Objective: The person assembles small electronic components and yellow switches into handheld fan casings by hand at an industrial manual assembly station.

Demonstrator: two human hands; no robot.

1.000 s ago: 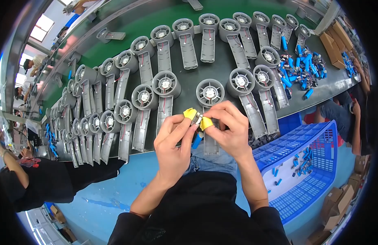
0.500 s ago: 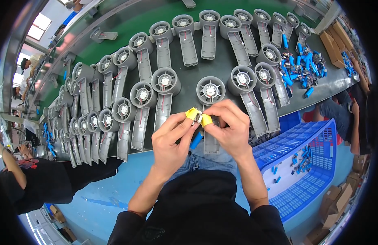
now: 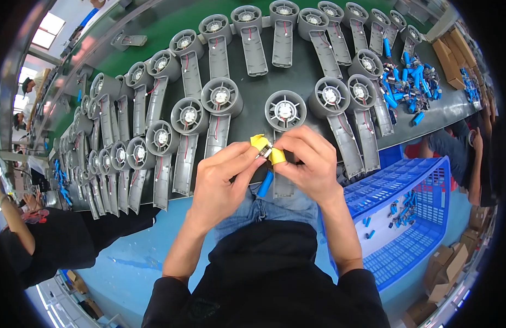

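Note:
My left hand (image 3: pixel 224 179) and my right hand (image 3: pixel 313 163) meet above the table's near edge, pinching a small circuit board (image 3: pixel 265 151) between them. Yellow coverings (image 3: pixel 277 156) show at the left index finger and right thumb. Just below the fingers hangs a blue cylindrical battery (image 3: pixel 265 184); whether it is joined to the board is hidden. Directly beyond my hands lies a grey fan housing (image 3: pixel 285 111) with a round fan head, its open handle (image 3: pixel 284 187) running toward me partly behind my right hand.
Rows of similar grey housings (image 3: pixel 221 96) cover the dark table (image 3: pixel 253 87) to the left and back. A pile of blue batteries with boards (image 3: pixel 411 85) lies at right, beside cardboard boxes (image 3: pixel 449 63). A blue crate (image 3: pixel 392 183) stands below right. Other people sit on both sides.
My view has shifted slightly. Both hands still pinch the circuit board, and more of the blue battery now shows below them.

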